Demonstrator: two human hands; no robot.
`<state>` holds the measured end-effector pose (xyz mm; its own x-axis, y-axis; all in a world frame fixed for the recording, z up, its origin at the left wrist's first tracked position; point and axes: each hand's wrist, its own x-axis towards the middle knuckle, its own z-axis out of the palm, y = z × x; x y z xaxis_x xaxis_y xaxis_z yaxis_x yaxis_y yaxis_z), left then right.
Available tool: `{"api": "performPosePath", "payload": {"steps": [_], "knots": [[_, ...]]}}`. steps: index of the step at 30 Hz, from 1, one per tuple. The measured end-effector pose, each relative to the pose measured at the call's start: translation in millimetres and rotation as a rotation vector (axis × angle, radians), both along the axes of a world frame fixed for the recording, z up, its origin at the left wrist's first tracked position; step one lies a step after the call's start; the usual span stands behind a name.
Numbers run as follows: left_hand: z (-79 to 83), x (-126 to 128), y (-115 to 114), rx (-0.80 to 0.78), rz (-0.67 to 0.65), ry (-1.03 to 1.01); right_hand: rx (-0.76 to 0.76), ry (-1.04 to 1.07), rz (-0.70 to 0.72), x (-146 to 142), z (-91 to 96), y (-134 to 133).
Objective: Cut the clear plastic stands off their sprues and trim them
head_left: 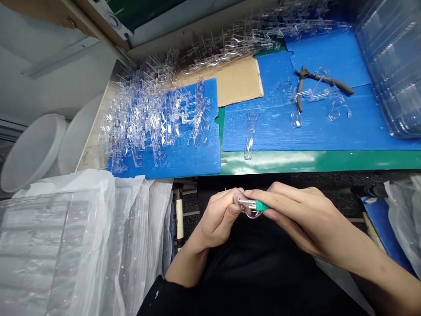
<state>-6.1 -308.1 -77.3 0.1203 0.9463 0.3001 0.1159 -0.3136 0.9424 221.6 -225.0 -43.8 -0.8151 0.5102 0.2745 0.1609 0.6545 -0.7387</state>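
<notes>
Clear plastic piece (250,212) is sitting pinched in my left hand (217,215), while my right hand (304,219) is clamping a green-handled blade (262,205), which is lying sideways, pointing toward my left hand (its metal tip (245,202) is touching the piece).

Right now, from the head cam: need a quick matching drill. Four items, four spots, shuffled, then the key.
Items
1. pliers
2. heap of clear plastic parts
3. green-handled tool
4. cardboard sheet

Places
A. lying flat behind the left blue board
B. held between the left hand and the right hand
C. lying on the right blue board
D. piled on the left blue board

Right pairs: 1-C, 2-D, 3-B, 4-A
</notes>
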Motion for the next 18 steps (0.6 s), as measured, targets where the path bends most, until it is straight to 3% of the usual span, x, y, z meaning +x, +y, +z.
{"api": "performPosePath", "payload": {"steps": [11, 18], "knots": [[-3.9, -1, 1, -0.029, 0.008, 0.019, -0.148, 0.082, -0.041, -2, -4.0, -2], [-5.5, 2, 1, -0.061, -0.023, -0.019, -0.134, 0.097, -0.213, -9, -21.0, 0]]}}
